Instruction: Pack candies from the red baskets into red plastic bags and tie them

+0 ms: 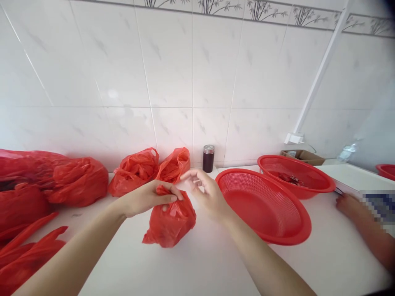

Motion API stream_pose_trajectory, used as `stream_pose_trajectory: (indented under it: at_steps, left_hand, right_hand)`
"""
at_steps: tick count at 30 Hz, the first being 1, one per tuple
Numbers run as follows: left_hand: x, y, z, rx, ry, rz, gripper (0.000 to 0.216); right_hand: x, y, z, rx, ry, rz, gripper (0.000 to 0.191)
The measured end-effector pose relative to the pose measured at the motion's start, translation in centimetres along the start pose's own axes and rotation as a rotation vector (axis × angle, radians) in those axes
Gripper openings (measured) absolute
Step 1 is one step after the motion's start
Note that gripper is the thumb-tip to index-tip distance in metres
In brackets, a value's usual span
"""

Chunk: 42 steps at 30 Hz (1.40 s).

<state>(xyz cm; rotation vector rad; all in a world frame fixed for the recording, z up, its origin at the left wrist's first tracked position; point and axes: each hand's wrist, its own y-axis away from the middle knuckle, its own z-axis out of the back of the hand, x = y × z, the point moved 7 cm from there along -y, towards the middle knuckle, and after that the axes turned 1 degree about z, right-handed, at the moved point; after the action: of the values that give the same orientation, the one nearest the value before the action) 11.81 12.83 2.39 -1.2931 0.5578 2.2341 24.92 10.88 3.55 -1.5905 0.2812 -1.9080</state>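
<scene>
A filled red plastic bag (173,224) rests on the white table in front of me, its neck gathered at the top. My left hand (154,195) grips that neck, thumb and fingers closed around the bunched plastic. Just to the right, my right hand (205,191) is raised beside the bag with its fingers apart and slightly curled, and nothing shows in it. What the bag contains is hidden by the plastic.
Red bags (134,170) stand along the wall, with more piled at left (77,181). A dark flask (208,159), an oval red basket (304,234) and a second basket (327,187) holding small items stand right. Another person's hand (348,205) is at the far right.
</scene>
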Motion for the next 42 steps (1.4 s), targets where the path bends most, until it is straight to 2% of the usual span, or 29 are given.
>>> stream_pose_trajectory:
  at_steps: [3,5,7,9,12,14,16,17,20,22,24,27,29,33,42]
  left_hand:
    - [0.7,-0.5,0.2,-0.122,-0.182,0.009,0.012]
    - [1.2,-0.9,0.8,-0.336,-0.350,-0.022,0.012]
    - [1.4,-0.8,1.1,-0.572,-0.509,-0.098,0.017]
    - [1.5,-0.5,0.8,-0.699,-0.558,-0.197,0.023]
    - [2.4,0.0,0.3,-0.689,-0.459,-0.251,0.025]
    - [4.2,0.7,0.0,-0.617,-0.365,-0.165,0.028]
    - [7.0,2.2,-0.4,-0.582,-0.260,-0.035,0.033]
    - [8.6,3.3,-0.5,-0.608,-0.205,0.028,0.035]
    - [13.6,7.0,-1.4,-0.807,-0.076,0.157,0.036]
    - [16.2,8.7,-2.5,-0.930,-0.016,0.214,0.036]
    - [17.4,9.0,-3.5,-1.019,0.006,0.206,0.036]
    - [17.2,7.5,-3.6,-1.131,-0.042,0.154,0.034]
    - [16.9,5.6,-3.3,-1.132,-0.147,0.213,0.036]
    - [17.7,2.5,-2.1,-1.011,-0.338,0.362,0.038]
    - [22.7,0.5,0.8,-0.755,-0.541,0.544,0.036]
  right_hand:
    - [-4.6,-1.2,-1.0,-0.007,-0.108,-0.110,0.030]
    - [-7.1,-1.6,-2.2,0.011,-0.162,-0.151,0.031]
    - [-8.4,-1.4,-3.1,0.020,-0.251,-0.179,0.029]
    - [-9.1,-0.9,-4.1,0.084,-0.399,-0.257,0.027]
    - [-9.1,0.1,-4.8,0.165,-0.547,-0.345,0.025]
    - [-9.4,0.5,-4.4,0.116,-0.540,-0.329,0.029]
    - [-11.0,1.2,-3.4,-0.010,-0.486,-0.342,0.033]
    - [-12.4,1.7,-2.9,-0.084,-0.441,-0.374,0.034]
    - [-16.9,3.6,-1.6,-0.286,-0.252,-0.481,0.034]
    - [-18.9,4.4,-1.3,-0.372,-0.153,-0.500,0.032]
    - [-19.4,4.4,-1.8,-0.396,-0.034,-0.469,0.027]
    - [-18.3,3.3,-3.8,-0.289,0.369,-0.407,0.022]
    - [-17.9,2.4,-5.5,-0.180,0.569,-0.396,0.020]
    - [-18.9,1.4,-7.0,-0.063,0.670,-0.424,0.017]
    - [-24.2,0.2,-3.1,-0.022,0.824,-0.632,0.016]
